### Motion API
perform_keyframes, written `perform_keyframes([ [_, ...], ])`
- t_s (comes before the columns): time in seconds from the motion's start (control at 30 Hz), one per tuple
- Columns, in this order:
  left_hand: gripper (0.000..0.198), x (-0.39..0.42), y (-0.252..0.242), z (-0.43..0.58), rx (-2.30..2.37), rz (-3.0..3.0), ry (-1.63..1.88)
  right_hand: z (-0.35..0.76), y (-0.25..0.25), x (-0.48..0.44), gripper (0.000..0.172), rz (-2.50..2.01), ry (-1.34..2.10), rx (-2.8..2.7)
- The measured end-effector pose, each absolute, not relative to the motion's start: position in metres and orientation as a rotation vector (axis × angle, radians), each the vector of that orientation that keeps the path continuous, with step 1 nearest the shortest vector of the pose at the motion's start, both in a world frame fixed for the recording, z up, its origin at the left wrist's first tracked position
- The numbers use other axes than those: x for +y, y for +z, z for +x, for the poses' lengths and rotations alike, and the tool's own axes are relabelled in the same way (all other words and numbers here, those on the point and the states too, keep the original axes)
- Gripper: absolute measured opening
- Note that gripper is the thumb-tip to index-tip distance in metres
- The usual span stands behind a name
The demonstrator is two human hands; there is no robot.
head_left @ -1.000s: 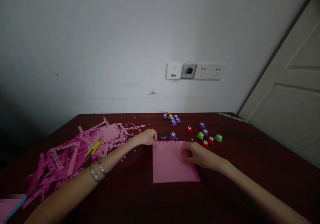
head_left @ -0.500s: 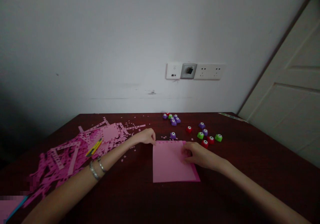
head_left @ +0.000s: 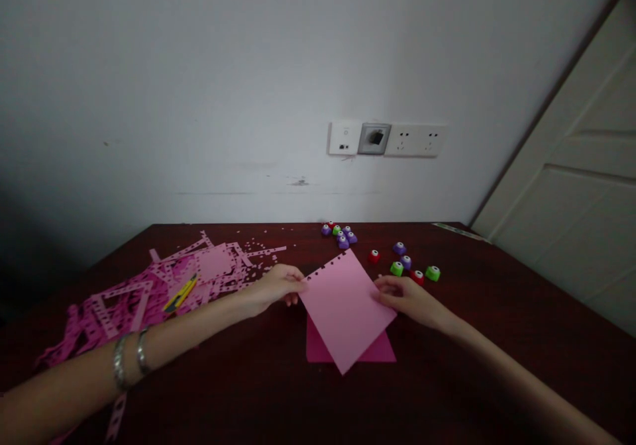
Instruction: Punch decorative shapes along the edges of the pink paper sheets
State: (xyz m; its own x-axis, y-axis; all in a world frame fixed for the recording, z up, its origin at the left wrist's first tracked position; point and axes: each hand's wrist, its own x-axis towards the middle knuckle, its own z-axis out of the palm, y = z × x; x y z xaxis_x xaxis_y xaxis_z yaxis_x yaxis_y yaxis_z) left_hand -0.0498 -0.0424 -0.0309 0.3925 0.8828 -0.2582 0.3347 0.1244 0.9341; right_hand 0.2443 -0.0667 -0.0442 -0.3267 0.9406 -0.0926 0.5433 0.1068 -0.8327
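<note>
A light pink sheet of paper [head_left: 345, 306] is held up at a slant, with a row of punched holes along its upper left edge. My left hand [head_left: 278, 286] pinches its left corner, fingers closed. On the right side, my right hand [head_left: 402, 296] grips the sheet near its right corner between thumb and fingers. Beneath it, a darker pink sheet [head_left: 318, 349] lies on the table, mostly covered. Beyond the sheets stand small craft punches, among them a purple one [head_left: 343, 242], a red one [head_left: 374, 256] and a green one [head_left: 432, 273].
Left of my left hand spreads a pile of punched pink paper strips [head_left: 134, 293]. A yellow utility knife [head_left: 180, 293] lies on that pile. Tiny paper bits are scattered near the back. Behind the dark red table [head_left: 472, 339] is a wall with sockets [head_left: 415, 140].
The light pink sheet has been lifted off the darker one and turned, so its punched edge now slants. Both hands now hold it. The view has shifted slightly.
</note>
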Motion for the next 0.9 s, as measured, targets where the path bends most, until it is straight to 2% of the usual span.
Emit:
perform_keyframes([
  [0.1,0.025,-0.060,-0.036,-0.053,1.201,1.422,0.491,0.243,-0.049,-0.063,0.031,-1.423,1.189,-1.882],
  [0.27,0.030,-0.061,-0.037,-0.058,1.134,1.795,0.276,0.240,-0.047,-0.049,0.029,-1.384,1.207,-2.007],
  [0.57,0.022,-0.013,-0.042,-0.032,1.192,2.183,0.491,0.235,-0.052,-0.024,0.022,-1.387,0.821,-2.295],
  [0.9,0.024,0.033,-0.064,-0.003,1.158,2.077,0.507,0.235,-0.052,-0.019,0.021,-1.405,0.635,-2.274],
])
